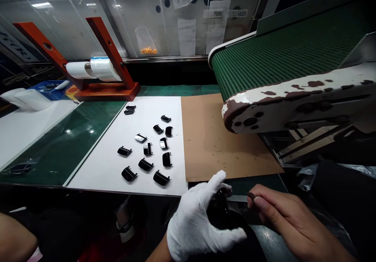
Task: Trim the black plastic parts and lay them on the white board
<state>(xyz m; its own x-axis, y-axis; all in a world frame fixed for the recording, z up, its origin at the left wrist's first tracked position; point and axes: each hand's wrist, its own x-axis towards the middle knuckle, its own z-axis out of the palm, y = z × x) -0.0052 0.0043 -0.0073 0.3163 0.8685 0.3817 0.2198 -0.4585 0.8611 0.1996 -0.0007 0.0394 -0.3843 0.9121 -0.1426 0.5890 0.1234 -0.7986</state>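
Note:
My left hand (195, 221), in a white glove, is held in front of the table edge with the thumb spread away from the fingers. A glossy black plastic piece (222, 202) rests in it, partly hidden by the fingers. Just to the right, my bare right hand (282, 211) pinches a small dark brown object (251, 196) between thumb and index finger; its kind cannot be made out. The two hands are apart. Several similar black plastic pieces with small prongs (146, 165) lie spread over a white sheet (100, 168) on the table.
A brown cardboard sheet (205, 136) with small curved scraps lies beside the white sheet. A green conveyor belt (279, 54) juts over it from the right. An orange stand (108, 91) holding plastic film rolls (102, 69) stands at the back left. Another person's arm (16, 238) shows lower left.

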